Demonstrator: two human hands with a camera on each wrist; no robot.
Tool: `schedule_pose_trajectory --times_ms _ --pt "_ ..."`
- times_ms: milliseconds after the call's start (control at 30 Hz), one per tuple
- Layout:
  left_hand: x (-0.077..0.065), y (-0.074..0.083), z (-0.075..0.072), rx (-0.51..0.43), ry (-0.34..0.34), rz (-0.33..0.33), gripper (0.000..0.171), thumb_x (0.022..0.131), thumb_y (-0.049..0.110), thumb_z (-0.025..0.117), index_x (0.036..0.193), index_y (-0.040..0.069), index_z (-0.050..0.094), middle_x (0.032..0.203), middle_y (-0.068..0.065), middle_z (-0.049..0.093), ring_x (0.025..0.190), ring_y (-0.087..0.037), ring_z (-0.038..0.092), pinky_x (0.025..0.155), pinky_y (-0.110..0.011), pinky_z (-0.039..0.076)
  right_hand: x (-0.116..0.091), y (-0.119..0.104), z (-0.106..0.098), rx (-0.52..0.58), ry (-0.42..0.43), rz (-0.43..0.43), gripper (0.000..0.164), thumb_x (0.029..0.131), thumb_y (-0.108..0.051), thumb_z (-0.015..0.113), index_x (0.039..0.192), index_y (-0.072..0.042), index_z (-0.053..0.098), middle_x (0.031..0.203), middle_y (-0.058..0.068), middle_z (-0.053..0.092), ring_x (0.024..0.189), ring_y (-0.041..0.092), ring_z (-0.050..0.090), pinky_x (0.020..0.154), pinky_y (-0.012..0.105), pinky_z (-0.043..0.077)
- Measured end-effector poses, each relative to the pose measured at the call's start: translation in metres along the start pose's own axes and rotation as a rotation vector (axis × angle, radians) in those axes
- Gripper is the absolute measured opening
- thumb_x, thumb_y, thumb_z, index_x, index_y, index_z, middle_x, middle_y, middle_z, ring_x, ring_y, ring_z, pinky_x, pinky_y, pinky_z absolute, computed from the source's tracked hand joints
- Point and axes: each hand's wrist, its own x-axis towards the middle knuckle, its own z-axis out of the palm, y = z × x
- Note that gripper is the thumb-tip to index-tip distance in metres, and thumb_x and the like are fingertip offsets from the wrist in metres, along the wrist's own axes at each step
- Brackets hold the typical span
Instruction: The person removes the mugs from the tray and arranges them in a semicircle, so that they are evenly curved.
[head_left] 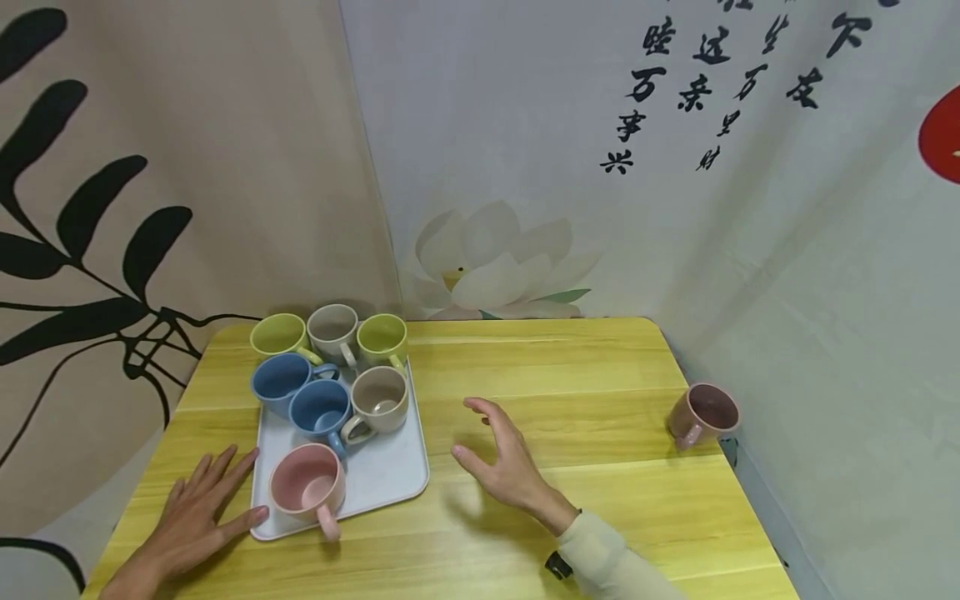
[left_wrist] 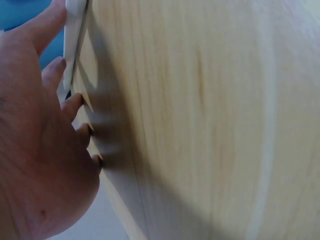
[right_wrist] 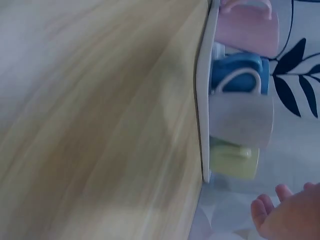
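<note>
A white tray [head_left: 393, 479] lies on the left part of the table with several mugs on it. A pink mug [head_left: 307, 483] stands at its front, two blue mugs [head_left: 321, 410] and a beige mug [head_left: 380, 398] in the middle, and a grey mug [head_left: 332, 329] between two green mugs [head_left: 382, 337] at the back. My left hand [head_left: 198, 512] has its fingers spread at the tray's left edge, the thumb touching the rim. Right of the tray, my right hand [head_left: 512, 471] hovers over the table, fingers apart and holding nothing. The right wrist view shows this hand [right_wrist: 292, 215] only partly.
Near the table's right edge stands a mauve mug [head_left: 702, 415], apart from the tray. The yellow wooden table [head_left: 570, 367] meets a printed cloth backdrop [head_left: 510, 150] at its far side. The mugs on the tray sit close together.
</note>
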Motion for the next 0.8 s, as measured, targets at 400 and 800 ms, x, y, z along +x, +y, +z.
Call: schedule_pose_trajectory --times_ms 400,800 --pt "0.001 0.0 0.0 0.0 -0.012 -0.015 0.102 0.106 0.069 0.063 0.182 0.019 0.018 0.18 -0.044 0.015 0.161 -0.08 0.002 0.116 -0.102 0.0 0.013 -0.006 0.035 0.086 -0.165 0.005 0.066 0.11 -0.035 0.07 0.167 -0.012 0.047 0.164 0.016 0.063 0.149 0.041 0.061 0.123 0.059 0.055" --pt "0.0 0.0 0.0 -0.005 0.001 -0.004 0.101 0.106 0.067 0.065 0.182 0.02 0.019 0.18 -0.044 0.016 0.162 -0.079 0.004 0.116 -0.102 0.002 0.032 -0.007 0.067 0.114 -0.347 -0.035 0.058 0.112 -0.033 0.069 0.162 -0.007 0.055 0.164 0.017 0.065 0.152 0.025 0.064 0.125 0.045 0.058"
